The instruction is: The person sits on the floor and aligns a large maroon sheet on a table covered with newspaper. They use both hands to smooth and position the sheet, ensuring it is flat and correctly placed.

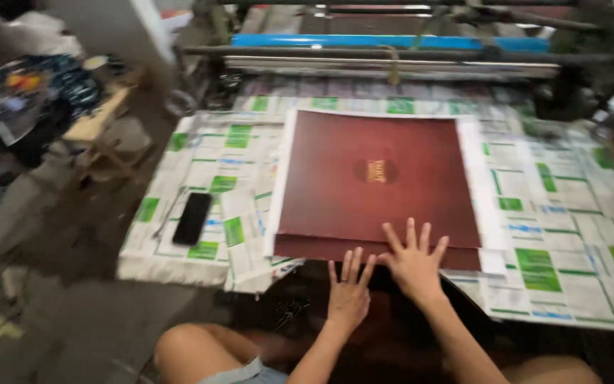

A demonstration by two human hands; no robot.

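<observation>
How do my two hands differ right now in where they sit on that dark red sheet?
The right hand lies on the dark red sheet, fingers spread wide; the left hand sits at or below its near edge, fingers closer together. The right hand also reaches farther forward than the left. Both are open, palms down, holding nothing.

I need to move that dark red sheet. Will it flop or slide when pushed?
The red sheet lies quite flat, so it is probably thin and would bend if lifted by one edge. Its smooth face suggests it slides easily on the papers.
</observation>
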